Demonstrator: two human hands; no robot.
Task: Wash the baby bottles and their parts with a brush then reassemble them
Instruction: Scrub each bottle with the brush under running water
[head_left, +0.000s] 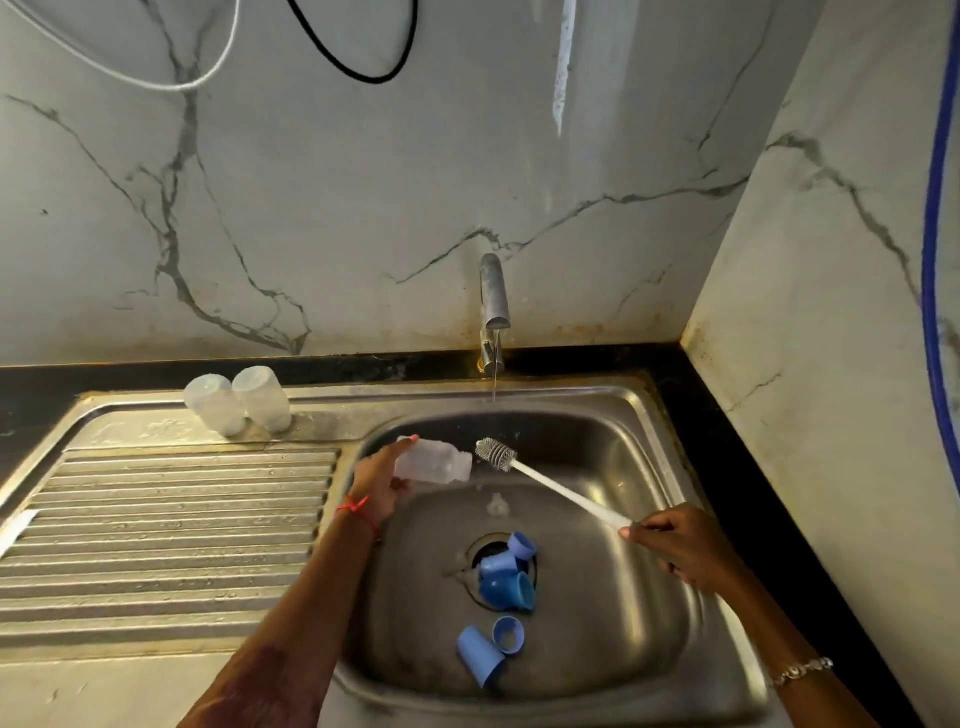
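Observation:
My left hand (378, 480) grips a clear baby bottle (435, 461) on its side over the sink basin, its mouth facing right. My right hand (675, 548) holds the white handle of a bottle brush (550, 483); the grey bristle head (494, 453) sits just outside the bottle's mouth. Two more clear bottles (239, 402) stand upside down on the drainboard's back edge. Several blue caps and collars (506, 571) lie over the drain, and two more blue parts (488, 652) lie nearer the front of the basin.
A thin stream of water runs from the steel tap (493, 301) at the back of the steel sink (649, 597). The ribbed drainboard (166, 525) spreads to the left. A marble wall rises close on the right, beyond a black counter edge (727, 441).

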